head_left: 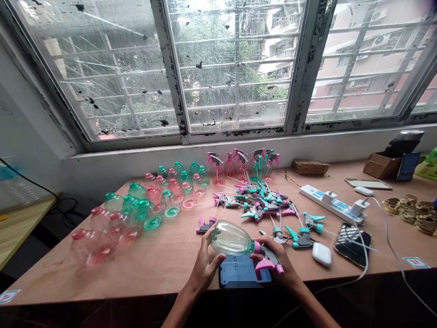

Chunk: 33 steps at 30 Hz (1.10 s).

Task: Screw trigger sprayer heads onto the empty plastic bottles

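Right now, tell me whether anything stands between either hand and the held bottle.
The left hand holds the bottle directly; only the pink-gray spray head sits between bottle and right hand.

A white power strip (pixel 312 197) lies slantwise on the right of the bench (pixel 164 264), two white plugs (pixel 359 207) in it. Near it rest a dark phone (pixel 348 246) and a small white case (pixel 322 254). Farther right sit gold-brown pieces (pixel 411 213) and, behind them, a cardboard box (pixel 380 167). A brown parcel (pixel 310 167) lies below the window (pixel 235 68) (its frame badly flaked). A lit phone (pixel 235 272) lies near the front edge.
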Tool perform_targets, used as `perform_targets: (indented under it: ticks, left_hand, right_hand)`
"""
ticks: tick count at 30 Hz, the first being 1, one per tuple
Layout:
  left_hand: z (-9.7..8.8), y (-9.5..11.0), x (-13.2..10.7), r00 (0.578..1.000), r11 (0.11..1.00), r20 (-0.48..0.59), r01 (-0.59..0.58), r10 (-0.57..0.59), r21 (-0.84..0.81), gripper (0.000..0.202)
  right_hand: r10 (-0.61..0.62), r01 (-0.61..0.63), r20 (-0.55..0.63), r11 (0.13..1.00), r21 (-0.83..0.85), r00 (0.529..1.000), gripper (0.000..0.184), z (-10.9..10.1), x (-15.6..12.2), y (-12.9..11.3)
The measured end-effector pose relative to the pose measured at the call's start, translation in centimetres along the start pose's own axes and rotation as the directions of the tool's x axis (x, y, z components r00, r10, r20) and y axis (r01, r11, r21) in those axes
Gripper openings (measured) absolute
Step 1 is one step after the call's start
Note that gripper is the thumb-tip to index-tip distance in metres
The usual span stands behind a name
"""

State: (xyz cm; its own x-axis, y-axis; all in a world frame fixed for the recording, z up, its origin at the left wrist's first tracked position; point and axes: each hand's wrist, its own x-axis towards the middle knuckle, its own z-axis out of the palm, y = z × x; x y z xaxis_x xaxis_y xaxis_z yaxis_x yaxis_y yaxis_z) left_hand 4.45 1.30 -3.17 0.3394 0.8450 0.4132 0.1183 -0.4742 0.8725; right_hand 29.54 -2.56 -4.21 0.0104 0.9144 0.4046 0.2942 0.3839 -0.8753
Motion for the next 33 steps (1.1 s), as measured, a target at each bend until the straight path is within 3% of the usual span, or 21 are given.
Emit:
perform_targets:
  ticks: [3,6,16,21,25,28,31,33]
  left_hand:
    - [0.0,-0.4,-0.1,1.0,0.999,0.001,0.028,-0.028,-0.042,0.073]
    - [-0.1,-0.9,-0.2,1.0,0.999,0.015,0.024,-0.023,-0.048,0.073]
    - [-0.2,-1.4,-0.7,0.979,0.979,0.005,-0.202,0.202,0.003,0.06]
    - [0.1,-1.4,-0.7,0.985,0.986,-0.037,-0.167,0.166,-0.016,0.071]
    - [0.6,-0.7,-0.2,0.997,0.99,-0.072,-0.011,0.0,-0.143,0.085]
    - [0.8,-0.5,0.0,0.994,0.986,-0.103,0.03,-0.047,-0.165,0.079]
    - [0.6,-0.4,-0.3,0.99,0.991,-0.101,0.086,-0.096,-0.106,0.068]
    - [0.3,0.1,-0.5,0.993,0.998,-0.102,0.061,-0.061,-0.004,0.059]
  right_hand:
    - [-0.086,0.087,0.018,0.995,-0.057,0.996,0.02,0.1,-0.2,-0.4]
    - [-0.08,0.084,0.082,0.996,-0.042,0.993,0.019,0.0,-0.4,-0.5]
    - [0.139,-0.157,0.143,0.98,0.121,0.98,0.029,-0.1,-0.4,-1.9]
    - [0.207,-0.229,0.158,0.963,0.139,0.966,0.03,-0.5,0.6,-3.7]
    - [0.02,-0.018,0.016,0.995,-0.094,1.0,0.034,-2.5,5.9,-5.6]
    - [-0.14,0.074,-0.136,0.911,-0.405,0.981,0.041,-4.0,12.8,-6.9]
    - [-0.141,0.072,-0.092,0.847,-0.527,0.986,0.037,-4.6,20.1,-6.9]
    - [-0.088,0.037,-0.063,0.824,-0.566,0.994,0.031,-4.5,24.0,-6.0]
